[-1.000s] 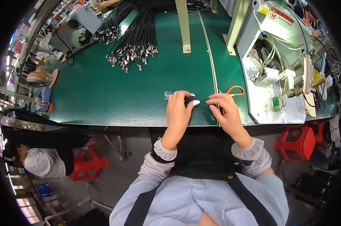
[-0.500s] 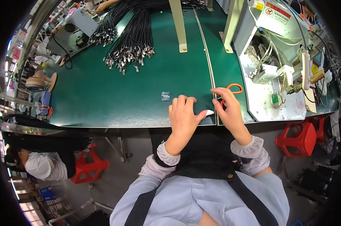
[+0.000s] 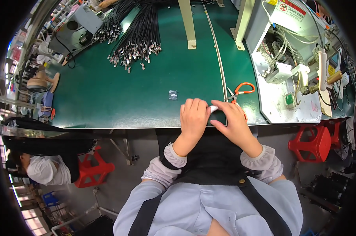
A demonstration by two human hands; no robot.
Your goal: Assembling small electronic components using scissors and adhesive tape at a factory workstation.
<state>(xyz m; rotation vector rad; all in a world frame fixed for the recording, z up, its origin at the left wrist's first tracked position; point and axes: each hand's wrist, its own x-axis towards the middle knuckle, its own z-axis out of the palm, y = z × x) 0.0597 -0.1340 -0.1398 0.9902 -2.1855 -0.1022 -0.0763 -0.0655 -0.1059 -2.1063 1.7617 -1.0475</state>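
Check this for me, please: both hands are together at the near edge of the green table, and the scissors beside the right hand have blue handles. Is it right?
Not quite. The head view shows the scissors have orange handles, not blue. The rest holds: the left hand and right hand meet at the near edge of the green table.

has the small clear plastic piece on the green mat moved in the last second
Cannot tell. The small clear piece lies apart from the left hand, by the green mat's near edge as before; the camera shifted, so small slides would not show.
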